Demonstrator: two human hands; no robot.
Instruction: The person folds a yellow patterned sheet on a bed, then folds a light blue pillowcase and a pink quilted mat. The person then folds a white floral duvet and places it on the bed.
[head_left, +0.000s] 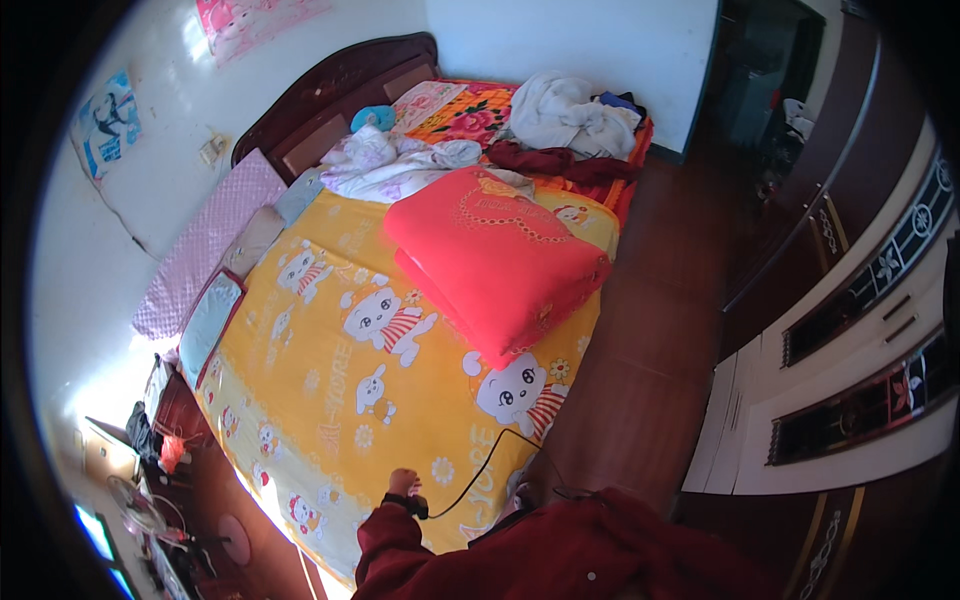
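Note:
My left hand (404, 482) is over the near part of a bed spread with a yellow cartoon-print sheet (315, 375). Its fingers look curled, with no object visible in them. A dark strap with a small device (409, 504) sits on the wrist, and a black cable runs from it. My right hand is out of view. A thick folded red blanket (495, 262) lies on the right middle of the bed. Beyond it are a crumpled white floral quilt (397, 169), a dark red cloth (570, 163) and a bunched white quilt (570, 116).
Pillows (214, 319) and a pink quilted pad (210, 247) line the wall side, near a dark wooden headboard (330, 90). A pedestal fan (142, 510) stands at lower left. Reddish-brown floor (645, 337) runs between the bed and the cabinets (750, 405) at right.

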